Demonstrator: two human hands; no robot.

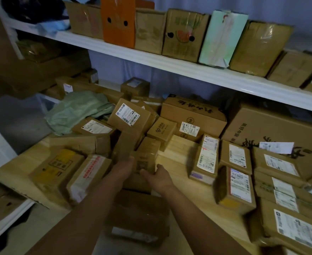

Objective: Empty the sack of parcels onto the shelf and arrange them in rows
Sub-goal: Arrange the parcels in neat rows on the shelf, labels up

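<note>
1. Both hands are on one small brown box (145, 161), which stands near the front edge of the wooden shelf (179, 162), about midway along it.
2. The left hand (123, 167) presses against the box's left side; the image is blurred there, so I cannot tell how its fingers lie.
3. The right hand (159, 176) grips the box's right side, thumb across the front face.
4. Left of the box, parcels lie jumbled: a yellow-marked carton (56, 170) at the front left corner, a red-taped parcel (89, 176) just beside it.
5. Behind them, a tilted box with a white label (129, 115) tops the heap.
6. The green sack (78, 110) lies crumpled toward the back left corner.
7. On the right side, flat labelled parcels (238, 188) lie in rows, labels up, running to the right edge.
8. Two big printed cartons (194, 116) stand along the back.
9. The upper shelf (170, 68) carries upright boxes, one orange (118, 21).
</note>
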